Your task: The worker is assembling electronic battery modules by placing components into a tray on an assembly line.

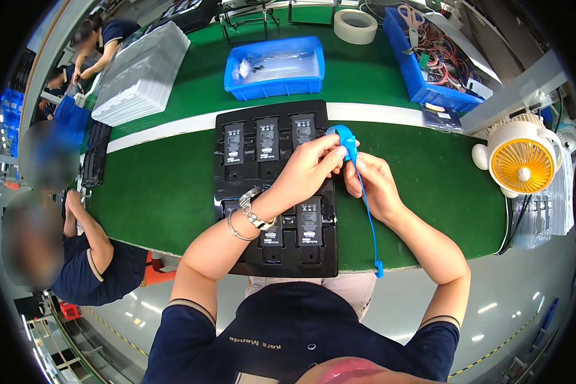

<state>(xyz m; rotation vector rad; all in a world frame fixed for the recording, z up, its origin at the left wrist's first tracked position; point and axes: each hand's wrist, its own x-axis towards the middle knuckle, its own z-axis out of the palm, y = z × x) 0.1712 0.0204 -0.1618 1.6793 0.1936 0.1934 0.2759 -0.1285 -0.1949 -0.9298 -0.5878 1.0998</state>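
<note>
A blue anti-static wrist strap [344, 136] is held up over the right edge of a black tray. My left hand [315, 160] pinches it from the left, thumb and fingers closed around its buckle. Close against its lower side, my right hand [372, 181] has its fingertips bent together at the strap's clasp, where the cord begins. The thin blue cord [370, 224] hangs past the table's front edge and ends in a small blue clip [379, 269]. Flat black batteries [267, 139] lie in the pockets of the tray [227, 185]; my left forearm hides part of the lower row.
Behind the tray stands a blue bin [275, 88]. Stacked white trays [141, 70] are at back left, a tape roll [355, 27] at back. On the right are a blue bin of wires [418, 89] with scissors [412, 24] and a fan [523, 160]. Co-workers sit at left.
</note>
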